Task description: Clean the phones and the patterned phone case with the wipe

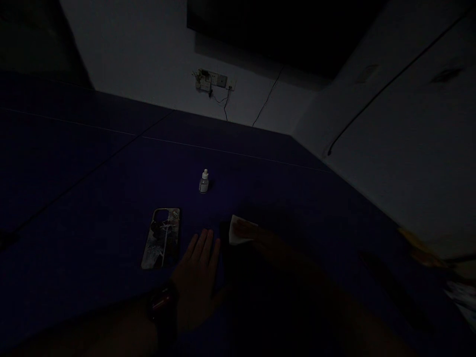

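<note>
The room is very dark. My left hand, wearing a dark watch, lies flat with its fingers stretched forward. Its fingers are beside the left edge of a dark, flat object, whose kind and outline are lost in shadow. A folded white cloth or tissue is pressed under the fingers of my right hand, near the far end of that object. Left of my left hand rests a patterned phone case with a camera cutout. Farther back, a small white-capped dropper bottle stands upright.
The blue tabletop reaches to a pale wall with sockets and cables. A large dark screen hangs above. At right lie a long dark object and a yellowish item, both unclear.
</note>
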Demonstrator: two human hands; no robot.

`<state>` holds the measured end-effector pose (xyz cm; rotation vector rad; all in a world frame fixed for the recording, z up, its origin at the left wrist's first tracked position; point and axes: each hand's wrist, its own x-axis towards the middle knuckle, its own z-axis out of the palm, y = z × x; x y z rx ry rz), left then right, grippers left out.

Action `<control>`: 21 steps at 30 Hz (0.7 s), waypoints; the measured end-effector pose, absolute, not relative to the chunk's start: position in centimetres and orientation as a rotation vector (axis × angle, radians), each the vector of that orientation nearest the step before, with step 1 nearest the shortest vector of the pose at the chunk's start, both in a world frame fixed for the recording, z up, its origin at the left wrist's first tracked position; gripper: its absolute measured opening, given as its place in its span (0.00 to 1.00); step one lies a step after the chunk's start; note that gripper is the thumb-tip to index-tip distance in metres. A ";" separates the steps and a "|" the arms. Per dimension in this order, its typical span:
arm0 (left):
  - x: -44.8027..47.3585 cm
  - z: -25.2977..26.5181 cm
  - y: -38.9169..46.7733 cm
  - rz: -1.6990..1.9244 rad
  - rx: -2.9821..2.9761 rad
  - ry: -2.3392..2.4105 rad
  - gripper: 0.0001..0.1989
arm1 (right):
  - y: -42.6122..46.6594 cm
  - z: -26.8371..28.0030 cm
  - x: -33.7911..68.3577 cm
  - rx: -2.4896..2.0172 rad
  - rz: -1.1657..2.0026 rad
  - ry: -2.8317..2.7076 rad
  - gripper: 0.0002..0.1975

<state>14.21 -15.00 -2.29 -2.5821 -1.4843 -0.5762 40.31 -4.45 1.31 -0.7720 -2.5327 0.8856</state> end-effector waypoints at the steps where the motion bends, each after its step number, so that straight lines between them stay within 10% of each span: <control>1: 14.2 -2.3 -15.0 -0.575 -2.585 -1.484 0.46 | -4.1 1.4 40.0 -0.778 0.885 -2.525 0.23; 21: 14.4 -2.0 -15.0 -0.610 -2.598 -1.510 0.46 | -13.1 2.2 42.6 -0.765 0.953 -2.591 0.15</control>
